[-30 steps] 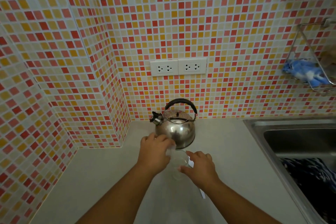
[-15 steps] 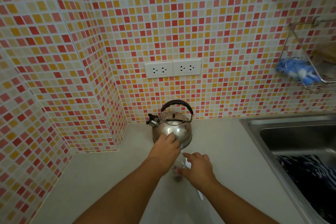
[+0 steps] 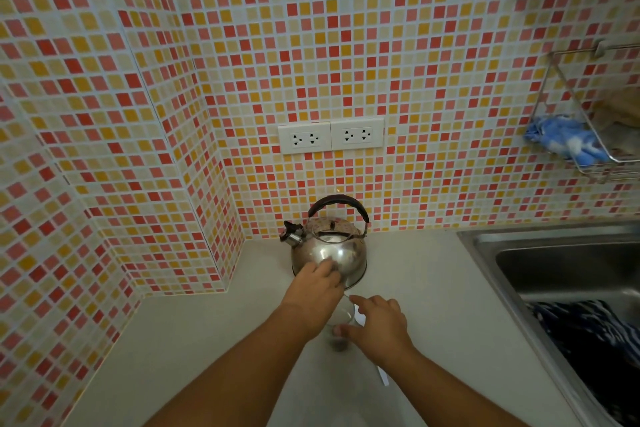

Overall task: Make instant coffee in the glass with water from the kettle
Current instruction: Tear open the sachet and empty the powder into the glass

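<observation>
A steel kettle [image 3: 341, 250] with a black handle stands on the counter against the tiled wall, spout to the left. In front of it is a clear glass [image 3: 341, 324] with something dark at its bottom. My left hand [image 3: 311, 295] reaches past the glass, and its fingertips rest on the kettle's lower front with nothing in them. My right hand [image 3: 379, 326] holds the glass from the right, thumb and forefinger around it.
A slim white object [image 3: 382, 376] lies on the beige counter [image 3: 194, 340] under my right wrist. A steel sink [image 3: 554, 253] with dark cloth in it is at right. A wire rack [image 3: 588, 149] with a blue cloth hangs above it.
My left hand has left the top of the glass and moved forward to the kettle's body. My right hand has stayed on the glass.
</observation>
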